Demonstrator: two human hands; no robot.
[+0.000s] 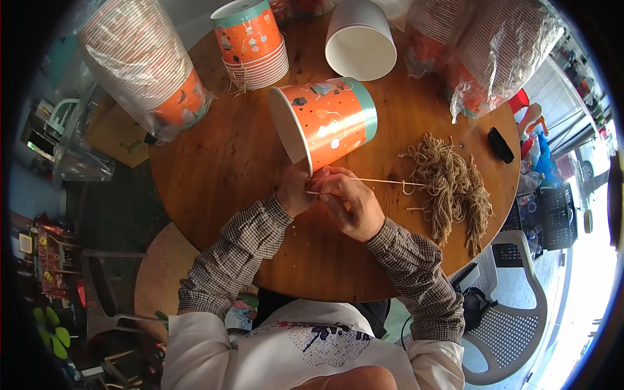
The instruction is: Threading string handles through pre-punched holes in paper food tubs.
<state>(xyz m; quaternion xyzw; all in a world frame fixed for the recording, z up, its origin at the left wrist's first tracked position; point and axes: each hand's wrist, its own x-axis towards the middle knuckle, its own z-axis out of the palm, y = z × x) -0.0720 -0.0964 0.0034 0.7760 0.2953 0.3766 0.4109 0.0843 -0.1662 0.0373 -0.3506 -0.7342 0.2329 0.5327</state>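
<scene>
An orange paper bucket [331,123] with a teal band and small printed figures lies tipped on its side over the round table. My left hand [296,190] is closed at the lower part of its white rim; its fingertips are partly hidden. Beside it, my right hand [354,205] pinches a thin beige string [383,181] close to the same rim. The string runs right toward a tangled pile of beige strings [448,188] on the table. Both hands nearly touch each other under the bucket.
At the back stand a stack of orange buckets [253,49] with string hanging from it and a white bucket [361,42] on its side. Plastic-wrapped bucket stacks [146,62] flank the table [214,175]. A small black object [500,145] lies near the right edge; a grey chair [513,325] stands right.
</scene>
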